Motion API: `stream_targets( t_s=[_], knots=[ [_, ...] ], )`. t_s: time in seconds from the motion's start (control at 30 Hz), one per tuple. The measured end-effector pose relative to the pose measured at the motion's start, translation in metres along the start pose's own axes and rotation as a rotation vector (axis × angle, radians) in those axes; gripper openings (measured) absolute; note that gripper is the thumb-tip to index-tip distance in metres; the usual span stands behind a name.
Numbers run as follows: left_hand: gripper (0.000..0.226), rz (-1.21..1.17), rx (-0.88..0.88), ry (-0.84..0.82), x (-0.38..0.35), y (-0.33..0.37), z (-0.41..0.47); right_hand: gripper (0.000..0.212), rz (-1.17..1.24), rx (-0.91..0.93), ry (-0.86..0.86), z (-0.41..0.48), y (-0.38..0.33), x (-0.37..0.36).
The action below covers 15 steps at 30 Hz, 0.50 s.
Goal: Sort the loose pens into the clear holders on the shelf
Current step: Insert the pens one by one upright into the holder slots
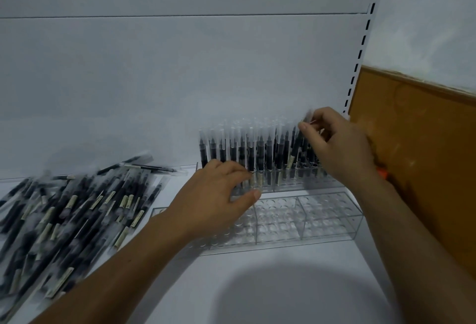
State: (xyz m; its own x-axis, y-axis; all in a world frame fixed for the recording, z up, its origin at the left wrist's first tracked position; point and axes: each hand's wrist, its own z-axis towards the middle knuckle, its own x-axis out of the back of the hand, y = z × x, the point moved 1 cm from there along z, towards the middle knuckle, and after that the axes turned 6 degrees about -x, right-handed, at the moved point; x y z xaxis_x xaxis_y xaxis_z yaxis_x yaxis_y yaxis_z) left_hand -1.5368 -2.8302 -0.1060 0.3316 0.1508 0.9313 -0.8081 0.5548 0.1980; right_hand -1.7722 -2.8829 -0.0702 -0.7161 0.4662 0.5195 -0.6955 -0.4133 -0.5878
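Two clear holders sit on the white shelf (pixel 283 285), one behind the other. From my remote seat I see the rear holder (pixel 288 186) packed with upright pens (pixel 233 148), black barrels under frosted caps, standing in close rows against the pale back panel (pixel 180 66). The front holder (pixel 332 216) lies just before it and its round sockets show no pens.

My right hand (pixel 337 143) is up at the right end of the rear holder, thumb and fingers pinching a tilted pen (pixel 296 147) that leans in among the upright ones, its cap end blurred near the fingertips. My left hand (pixel 219 195) reaches in at the left end of the same holder with its fingers curled; the forefinger touches the lower part of a front-row pen and the thumb lies over the near edge. I cannot tell whether it is really gripping that pen or only resting against it.

Most of the loose pens (pixel 64 210) are in a wide heap on the shelf well to the left, lying at all angles, many with pale labels on the barrels; the heap is blurred at its edges.

Right of the shelf runs a slotted upright (pixel 360 50), then a brown board (pixel 425 148) beneath a white wall. A small orange thing (pixel 383 172) shows beside my right wrist, too hidden to identify
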Motion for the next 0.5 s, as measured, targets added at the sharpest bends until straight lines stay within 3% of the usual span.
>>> stream_targets(
  t_s=[0.17, 0.37, 0.5],
  knots=[
    [0.061, 0.005, -0.001, 0.008, -0.001, -0.001, 0.0, 0.012, -0.177, -0.034, -0.274, -0.003, 0.001, -0.014],
    [0.055, -0.021, -0.01, 0.013, -0.002, -0.003, 0.001, 0.015, -0.191, -0.09, -0.254, -0.002, -0.001, -0.011],
    [0.041, -0.179, 0.032, 0.053, 0.005, -0.005, 0.002, 0.023, -0.252, -0.113, -0.311, -0.007, -0.009, -0.003]
  ],
)
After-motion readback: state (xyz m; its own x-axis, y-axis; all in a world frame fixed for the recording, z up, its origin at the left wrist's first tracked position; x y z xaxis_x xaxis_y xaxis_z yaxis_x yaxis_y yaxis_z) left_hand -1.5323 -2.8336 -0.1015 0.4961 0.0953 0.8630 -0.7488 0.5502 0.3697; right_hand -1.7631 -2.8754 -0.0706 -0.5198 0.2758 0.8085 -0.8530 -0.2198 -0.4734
